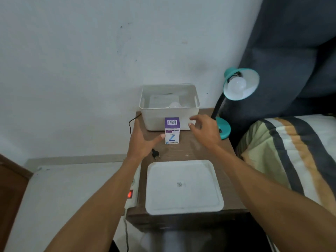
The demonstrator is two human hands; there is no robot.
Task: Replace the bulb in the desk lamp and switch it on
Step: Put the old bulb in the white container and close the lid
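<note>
Setting: pale wall behind a small wooden bedside table (196, 150); striped bedding to the right.
Lamp (236, 88): teal shade on a black bendable neck, teal base at the table's right edge; shade tipped toward the viewer.
Fitted bulb (237, 87): white, seated in the shade, unlit.
Bulb box (172, 130): purple and white carton, upright, just in front of the bin; flaps appear closed.
Bin (169, 110): white plastic tub at the back of the table; a loose white bulb (47, 104) lying inside.
Tray (183, 186): white, flat, at the near edge of the table.
Plug (155, 153): black, lying loose on the table near the left wrist, so lamp judged unplugged.
Power strip (131, 193): white, beside the table's left edge, switch glowing red.
Left hand (143, 140): open, fingers spread, thumb tip at or just beside the box's left face; contact uncertain.
Right hand (203, 131): open, fingers loosely curved, empty, hovering right of the box and apart from it.
Step in hand: judged as taking up the box.
Handling advice: close both hands on opposite faces, lift straight up, squeeze lightly so the thin card does not crush; keep plug out until the new bulb is seated.
</note>
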